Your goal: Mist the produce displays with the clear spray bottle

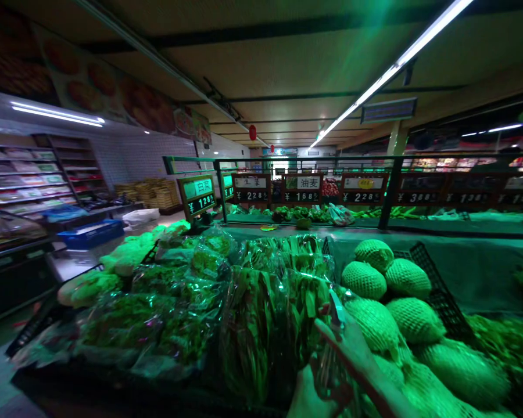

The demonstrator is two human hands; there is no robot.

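Observation:
At the lower right of the bagged greens, my left hand (pixel 310 397) has its thumb raised and its fingers curled round a clear bag of leafy greens (pixel 326 368). Just above and to the right, my right hand (pixel 355 345) reaches over the same bag, one finger stretched to the left. A small pale bluish piece (pixel 337 306) shows at its fingers; its kind is unclear. Beside my hands on the left lie more bagged long-leaf greens (pixel 248 331). Melon-like produce in foam netting (pixel 377 325) lies close to my right hand.
Bagged curly lettuce (pixel 122 325) and cabbages (pixel 133 249) fill the left of the stand. A black crate (pixel 440 296) edges the netted produce. Behind stands a dark rail (pixel 386 200) with price signs (pixel 302 188). A blue bin (pixel 91 233) is at far left.

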